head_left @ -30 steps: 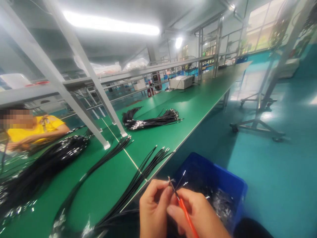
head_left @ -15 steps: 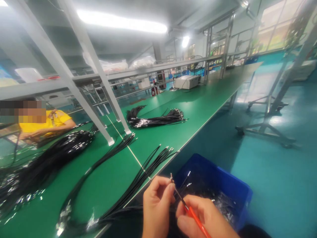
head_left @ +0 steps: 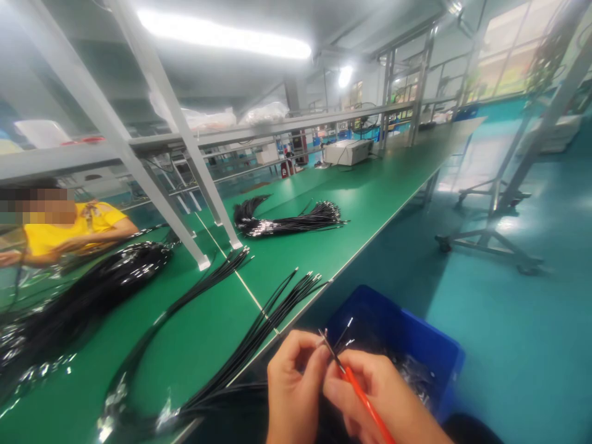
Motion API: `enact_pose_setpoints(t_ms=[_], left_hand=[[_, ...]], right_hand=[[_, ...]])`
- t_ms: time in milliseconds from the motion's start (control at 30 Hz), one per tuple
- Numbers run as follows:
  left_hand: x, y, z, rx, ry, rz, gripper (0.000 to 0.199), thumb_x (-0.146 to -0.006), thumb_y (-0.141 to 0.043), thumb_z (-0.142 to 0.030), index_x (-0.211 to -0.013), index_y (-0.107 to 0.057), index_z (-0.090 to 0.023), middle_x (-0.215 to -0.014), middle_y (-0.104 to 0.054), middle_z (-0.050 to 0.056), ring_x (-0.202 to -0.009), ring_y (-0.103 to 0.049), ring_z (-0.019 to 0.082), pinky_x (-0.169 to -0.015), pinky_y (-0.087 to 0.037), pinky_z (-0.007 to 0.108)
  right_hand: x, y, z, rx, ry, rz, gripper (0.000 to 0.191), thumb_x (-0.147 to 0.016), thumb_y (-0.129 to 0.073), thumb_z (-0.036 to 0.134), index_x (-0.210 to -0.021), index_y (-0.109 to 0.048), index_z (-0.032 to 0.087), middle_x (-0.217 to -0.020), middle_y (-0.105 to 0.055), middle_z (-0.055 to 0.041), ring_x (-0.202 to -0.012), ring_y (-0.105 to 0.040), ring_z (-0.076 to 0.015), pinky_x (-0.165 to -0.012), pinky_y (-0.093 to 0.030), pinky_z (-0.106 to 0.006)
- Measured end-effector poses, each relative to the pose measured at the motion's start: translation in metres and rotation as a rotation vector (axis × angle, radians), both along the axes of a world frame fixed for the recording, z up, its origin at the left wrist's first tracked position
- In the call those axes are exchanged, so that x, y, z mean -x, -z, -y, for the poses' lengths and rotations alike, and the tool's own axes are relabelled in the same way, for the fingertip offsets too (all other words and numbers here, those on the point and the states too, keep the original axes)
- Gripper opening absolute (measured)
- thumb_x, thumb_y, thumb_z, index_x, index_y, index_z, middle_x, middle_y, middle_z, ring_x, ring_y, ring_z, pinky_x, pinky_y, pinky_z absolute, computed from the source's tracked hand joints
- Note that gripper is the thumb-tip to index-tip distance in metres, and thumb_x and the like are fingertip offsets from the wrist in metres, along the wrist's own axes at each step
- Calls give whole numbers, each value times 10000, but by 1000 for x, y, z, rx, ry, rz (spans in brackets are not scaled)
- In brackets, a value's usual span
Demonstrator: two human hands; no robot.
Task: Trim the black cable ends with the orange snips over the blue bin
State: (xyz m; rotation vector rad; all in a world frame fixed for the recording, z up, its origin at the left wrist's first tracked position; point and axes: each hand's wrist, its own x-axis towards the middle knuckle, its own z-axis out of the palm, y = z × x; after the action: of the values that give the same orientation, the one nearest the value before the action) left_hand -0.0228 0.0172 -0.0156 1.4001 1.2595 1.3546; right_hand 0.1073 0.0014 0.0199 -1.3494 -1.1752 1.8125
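My left hand (head_left: 295,379) is closed in a pinch at the table's near edge, on the silver-tipped end of a black cable (head_left: 325,333). My right hand (head_left: 386,388) is wrapped round a thin metal tool with a red handle (head_left: 365,401), perhaps a small screwdriver or pick; its exact kind is unclear. The slim shaft crosses the cable end at my left fingertips. Other black cable ends (head_left: 343,333) stick out just above my right fingers. To the left, a bundle of black cables (head_left: 252,336) with silver tips lies over the table edge, partly wrapped in clear film.
A blue bin (head_left: 444,351) with clear plastic pieces stands below, right of the green table (head_left: 370,216). Further cable bundles (head_left: 296,223) lie on the table. Metal shelf posts (head_left: 185,129) rise at left. A person in a yellow top (head_left: 99,222) sits across. A wheeled stand (head_left: 490,234) is right.
The tool's tip has moved up and left, now crossing the cable end. My right hand has come closer to my left. The co-worker's arm has shifted outward to the left.
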Motion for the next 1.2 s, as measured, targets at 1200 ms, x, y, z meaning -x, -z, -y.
enact_pose_setpoints(t_ms=[1200], left_hand=[[-3,-2,-2,284,268,378,283,-649,-743,-367,-589,-561,-158,-526,-549,-28,-431,-385,69,-419,-294,177]], right_hand=[[8,5,-12,-202,558,-496,236,-636,-704,155,-830,-580,204,-676,-664,22,-540,-553,-98,-552,-456,-211]])
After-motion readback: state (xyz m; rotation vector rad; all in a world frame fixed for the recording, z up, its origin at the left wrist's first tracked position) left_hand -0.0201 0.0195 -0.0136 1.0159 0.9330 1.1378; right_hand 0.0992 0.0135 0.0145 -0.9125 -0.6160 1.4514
